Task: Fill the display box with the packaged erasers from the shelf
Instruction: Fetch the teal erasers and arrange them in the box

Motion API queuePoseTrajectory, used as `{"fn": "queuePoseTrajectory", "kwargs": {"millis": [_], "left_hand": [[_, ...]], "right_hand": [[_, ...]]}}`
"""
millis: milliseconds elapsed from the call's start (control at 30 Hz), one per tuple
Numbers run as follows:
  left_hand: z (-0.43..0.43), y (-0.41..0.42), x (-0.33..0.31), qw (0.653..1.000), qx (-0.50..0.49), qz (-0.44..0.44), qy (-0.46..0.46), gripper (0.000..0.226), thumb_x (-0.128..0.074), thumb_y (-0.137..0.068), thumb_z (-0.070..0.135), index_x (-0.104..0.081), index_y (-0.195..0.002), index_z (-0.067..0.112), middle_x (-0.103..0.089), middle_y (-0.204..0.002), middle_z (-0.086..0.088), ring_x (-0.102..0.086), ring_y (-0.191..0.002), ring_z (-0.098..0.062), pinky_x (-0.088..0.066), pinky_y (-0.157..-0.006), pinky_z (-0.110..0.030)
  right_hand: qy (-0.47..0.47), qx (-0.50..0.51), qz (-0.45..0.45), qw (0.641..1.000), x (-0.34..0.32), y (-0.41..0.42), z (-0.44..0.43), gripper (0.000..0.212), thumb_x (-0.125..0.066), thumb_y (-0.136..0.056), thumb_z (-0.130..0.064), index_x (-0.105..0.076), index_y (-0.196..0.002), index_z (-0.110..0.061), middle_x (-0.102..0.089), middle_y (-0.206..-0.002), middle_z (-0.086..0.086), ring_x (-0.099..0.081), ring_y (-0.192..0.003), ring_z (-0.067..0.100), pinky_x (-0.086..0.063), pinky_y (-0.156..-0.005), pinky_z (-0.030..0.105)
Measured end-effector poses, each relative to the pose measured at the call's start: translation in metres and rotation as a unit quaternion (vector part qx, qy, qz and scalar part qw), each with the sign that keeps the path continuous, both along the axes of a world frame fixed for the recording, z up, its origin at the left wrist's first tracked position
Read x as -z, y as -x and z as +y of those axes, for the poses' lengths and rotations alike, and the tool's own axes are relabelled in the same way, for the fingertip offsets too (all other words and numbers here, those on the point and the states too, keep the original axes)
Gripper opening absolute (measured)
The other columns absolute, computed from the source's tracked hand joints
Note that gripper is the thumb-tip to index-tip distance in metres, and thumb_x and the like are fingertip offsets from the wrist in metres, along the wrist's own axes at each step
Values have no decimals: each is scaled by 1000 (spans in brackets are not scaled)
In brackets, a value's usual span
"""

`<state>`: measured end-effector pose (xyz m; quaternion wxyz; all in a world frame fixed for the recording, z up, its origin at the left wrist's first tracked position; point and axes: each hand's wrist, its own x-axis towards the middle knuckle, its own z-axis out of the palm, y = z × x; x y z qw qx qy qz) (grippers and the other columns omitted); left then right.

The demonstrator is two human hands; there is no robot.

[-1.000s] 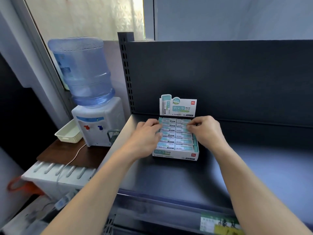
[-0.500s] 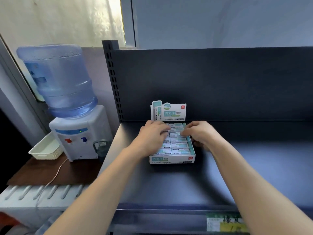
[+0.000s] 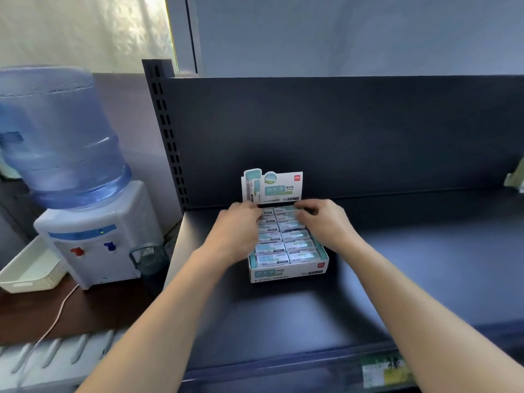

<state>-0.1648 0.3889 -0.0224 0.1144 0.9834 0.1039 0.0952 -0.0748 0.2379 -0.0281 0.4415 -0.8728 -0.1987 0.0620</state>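
Note:
A white and teal display box (image 3: 289, 272) stands on the dark shelf (image 3: 425, 279), near its left end. Its header card (image 3: 272, 188) stands upright at the back. Packaged erasers (image 3: 300, 246) fill it in two columns. My left hand (image 3: 238, 234) lies over the left column, fingers curled onto the back rows. My right hand (image 3: 326, 222) comes in from the right, with thumb and fingertips at the rearmost eraser of the right column. The hands hide the back rows, so a grip does not show. No loose erasers lie on the shelf.
A water dispenser (image 3: 93, 236) with a blue bottle (image 3: 56, 137) stands left of the shelf, with a dark cup (image 3: 149, 259) and a white basket (image 3: 25, 270) beside it. The perforated upright (image 3: 167, 131) marks the shelf's left end. A price label (image 3: 385, 370) sits on the front edge.
Both hands have slid from the middle of the box toward its back rows, just under the header card. The box has stayed in place while my view shifted.

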Motion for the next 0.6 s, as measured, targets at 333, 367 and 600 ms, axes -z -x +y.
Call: {"fn": "queuePoseTrajectory", "kwargs": {"millis": [333,367,600], "left_hand": [[1,3,5,1000,-5,0,14,38,-32,-99,21,-50,-131,11,-45,-138,-3,-40,-124,-24,-34,-104,-39],[1,4,4,1000,-5,8,22,38,-32,-100,22,-50,-132,10,-45,-138,-3,-39,-125,-24,-34,-105,-39],[3,9,-7,993,-21,-51,100,37,-42,-98,18,-51,-132,9,-49,-135,-4,-43,-125,-22,-33,-106,-31]], "right_hand": [[120,-1,-63,991,3,3,9,46,-52,-92,-44,-52,-135,-28,-51,-138,8,-52,-122,26,-44,-102,37],[121,-5,-62,991,2,4,9,46,-53,-92,-44,-52,-135,-28,-52,-138,7,-52,-122,25,-44,-102,37],[81,-14,-82,993,-4,5,2,35,-52,-94,-37,-61,-125,-23,-64,-122,2,-60,-107,22,-49,-90,34]]}}
